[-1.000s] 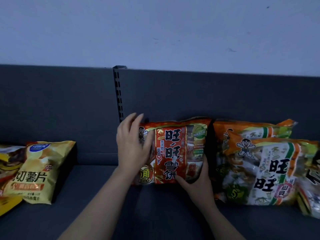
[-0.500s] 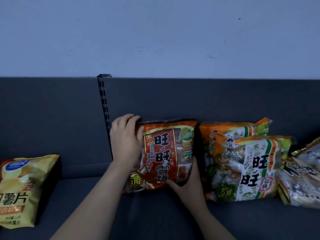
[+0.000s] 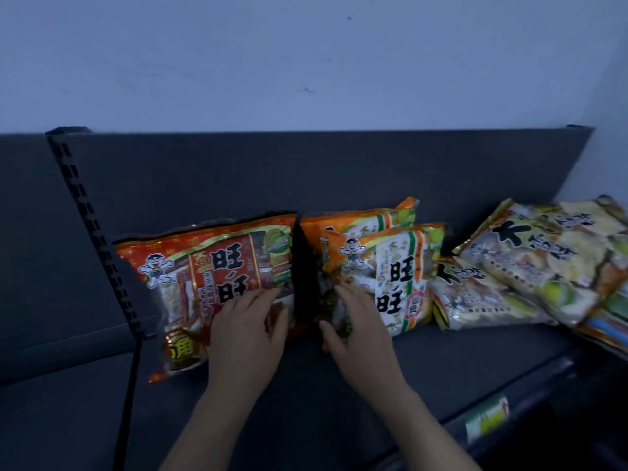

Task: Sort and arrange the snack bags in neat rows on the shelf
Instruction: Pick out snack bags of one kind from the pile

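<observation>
A red snack bag [image 3: 190,266] leans against the dark back panel of the shelf [image 3: 306,396]. My left hand [image 3: 246,329] lies flat on its lower right front, fingers spread. Right beside it stand two orange and green snack bags, one behind the other; my right hand [image 3: 356,321] rests with its fingers on the lower left of the front bag [image 3: 397,273]. A narrow dark gap separates the red bag from the orange ones. Further right, pale yellow-white snack bags [image 3: 543,263] lie tilted and overlapping.
A slotted black upright [image 3: 98,239] divides the back panel just left of the red bag. The shelf's front edge carries a green and white price label [image 3: 486,419] at the lower right. Bare grey shelf floor stretches left of the upright. A pale wall rises above.
The view has swung to the right, so the yellow chip bag on the left is out of sight. My left hand moved from the red bag's left edge onto its front; my right hand shifted onto the orange bag.
</observation>
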Available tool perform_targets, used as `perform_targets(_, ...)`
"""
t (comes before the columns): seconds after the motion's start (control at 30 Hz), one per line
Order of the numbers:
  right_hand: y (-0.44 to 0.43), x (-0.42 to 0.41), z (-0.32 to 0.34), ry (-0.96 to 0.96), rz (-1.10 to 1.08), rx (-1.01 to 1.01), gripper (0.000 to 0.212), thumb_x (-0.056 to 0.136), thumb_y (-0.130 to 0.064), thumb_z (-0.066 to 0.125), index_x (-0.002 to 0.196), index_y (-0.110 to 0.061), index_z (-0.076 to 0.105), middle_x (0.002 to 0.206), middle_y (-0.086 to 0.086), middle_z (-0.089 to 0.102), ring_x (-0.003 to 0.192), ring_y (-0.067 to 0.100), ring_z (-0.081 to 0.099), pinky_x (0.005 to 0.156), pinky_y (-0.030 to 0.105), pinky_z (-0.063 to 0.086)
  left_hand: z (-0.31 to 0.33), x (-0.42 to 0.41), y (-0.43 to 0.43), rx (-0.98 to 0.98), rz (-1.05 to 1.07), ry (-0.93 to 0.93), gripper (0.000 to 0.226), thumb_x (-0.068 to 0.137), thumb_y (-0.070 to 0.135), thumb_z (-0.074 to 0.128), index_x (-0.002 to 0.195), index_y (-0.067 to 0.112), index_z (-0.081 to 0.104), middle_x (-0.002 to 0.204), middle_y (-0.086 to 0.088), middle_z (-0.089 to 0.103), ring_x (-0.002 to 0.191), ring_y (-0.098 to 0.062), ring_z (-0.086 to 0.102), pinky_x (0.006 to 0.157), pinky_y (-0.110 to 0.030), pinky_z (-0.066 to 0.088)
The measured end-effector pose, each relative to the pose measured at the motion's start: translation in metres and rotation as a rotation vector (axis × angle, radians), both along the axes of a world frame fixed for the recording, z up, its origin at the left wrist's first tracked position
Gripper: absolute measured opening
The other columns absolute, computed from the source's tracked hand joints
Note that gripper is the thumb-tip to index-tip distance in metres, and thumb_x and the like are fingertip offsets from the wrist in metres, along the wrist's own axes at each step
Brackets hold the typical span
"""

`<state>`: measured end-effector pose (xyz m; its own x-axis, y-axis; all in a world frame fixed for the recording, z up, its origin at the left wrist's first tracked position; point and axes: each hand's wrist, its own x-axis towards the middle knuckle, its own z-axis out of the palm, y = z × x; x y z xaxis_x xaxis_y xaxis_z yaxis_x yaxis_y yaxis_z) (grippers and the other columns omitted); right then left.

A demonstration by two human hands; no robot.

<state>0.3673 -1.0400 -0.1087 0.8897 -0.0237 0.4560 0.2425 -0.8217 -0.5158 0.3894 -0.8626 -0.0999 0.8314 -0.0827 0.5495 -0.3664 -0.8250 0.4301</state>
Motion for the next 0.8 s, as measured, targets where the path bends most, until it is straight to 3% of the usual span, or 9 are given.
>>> perform_targets(0.2, -0.075, -0.036, 0.016, 0.021, -0.150, 0.010, 0.059, 0.094, -0.034, 0.058, 0.147, -0.023, 0.035, 0.149, -0.010, 0.034, 0.134, -0.004, 0.019, 0.112, 0.014, 0.012, 0.012, -0.011, -0.080, 0.008, -0.134, 0.029, 0.034, 0.089, 0.030, 0.066, 0.122, 0.019, 0.067, 0.120, 0.000, 0.067, 0.108, -0.024, 0.061, 0.090, -0.039, 0.049)
perform_targets(0.27, -0.106, -0.046, 0.019, 0.027, -0.209, -0.006, 0.058, 0.093, -0.034, 0.060, 0.146, -0.023, 0.038, 0.150, -0.007, 0.036, 0.139, 0.005, 0.024, 0.117, 0.021, 0.016, 0.016, -0.016, -0.111, 0.021, -0.164, 0.025, 0.034, 0.090, 0.032, 0.065, 0.122, 0.021, 0.068, 0.120, 0.001, 0.067, 0.109, -0.024, 0.060, 0.090, -0.039, 0.049)
perform_targets(0.4, -0.173, -0.066, 0.024, 0.054, -0.309, -0.036, 0.060, 0.093, -0.033, 0.060, 0.146, -0.022, 0.037, 0.149, -0.003, 0.038, 0.140, 0.013, 0.028, 0.115, 0.019, 0.013, 0.016, -0.018, -0.177, 0.079, -0.199, -0.010, 0.027, 0.089, 0.029, 0.068, 0.112, 0.015, 0.071, 0.108, -0.004, 0.071, 0.096, -0.027, 0.065, 0.081, -0.038, 0.052)
perform_targets(0.57, -0.266, -0.087, 0.031, 0.091, -0.379, -0.097, 0.061, 0.093, -0.037, 0.058, 0.147, -0.019, 0.036, 0.150, -0.002, 0.036, 0.141, 0.014, 0.026, 0.116, 0.024, 0.014, 0.018, -0.030, -0.272, 0.045, -0.281, 0.057, 0.033, 0.092, 0.034, 0.061, 0.123, 0.026, 0.065, 0.118, 0.002, 0.067, 0.105, -0.024, 0.059, 0.087, -0.037, 0.049)
perform_targets(0.7, -0.338, -0.096, 0.033, 0.116, -0.424, -0.146, 0.057, 0.092, -0.037, 0.059, 0.143, -0.017, 0.041, 0.146, 0.000, 0.041, 0.137, 0.019, 0.031, 0.114, 0.025, 0.018, 0.015, -0.032, -0.343, 0.054, -0.314, 0.055, 0.033, 0.092, 0.039, 0.058, 0.124, 0.031, 0.063, 0.121, 0.006, 0.065, 0.108, -0.022, 0.057, 0.089, -0.037, 0.047)
perform_targets(0.8, -0.384, -0.098, 0.028, 0.123, -0.453, -0.141, 0.052, 0.089, -0.033, 0.063, 0.136, -0.015, 0.050, 0.139, 0.003, 0.048, 0.131, 0.025, 0.039, 0.112, 0.032, 0.026, 0.010, -0.030, -0.388, 0.065, -0.319, 0.076, 0.034, 0.090, 0.037, 0.059, 0.120, 0.022, 0.067, 0.118, 0.002, 0.067, 0.106, -0.024, 0.058, 0.090, -0.037, 0.046)
